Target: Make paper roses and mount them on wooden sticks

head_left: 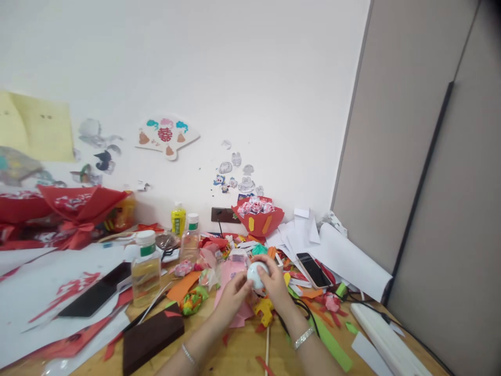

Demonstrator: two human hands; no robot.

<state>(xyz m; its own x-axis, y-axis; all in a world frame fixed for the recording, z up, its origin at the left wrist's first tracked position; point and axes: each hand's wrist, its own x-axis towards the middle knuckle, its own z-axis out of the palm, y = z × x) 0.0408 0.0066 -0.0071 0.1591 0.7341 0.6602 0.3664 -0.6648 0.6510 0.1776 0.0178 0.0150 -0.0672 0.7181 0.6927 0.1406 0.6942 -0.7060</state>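
Observation:
A small, round, whitish object [256,275] is held up over the middle of the table; its kind is hard to make out. My right hand [273,282] curls round its top and right side. From the lower left, the fingers of my left hand [234,293] press against it. Just below the hands lies a yellow paper piece [264,312], with a thin wooden stick [267,344] running towards me. Pink paper [227,277] is spread behind my left hand. A crumpled green and orange paper piece [192,301] rests farther left.
Two clear bottles [146,277] and a dark brown box [152,339] stand left. A phone [313,270], a white paper roll [352,261] and a power strip [385,339] are right. A red bouquet [258,216] stands by the wall. Paper scraps and cables litter the table.

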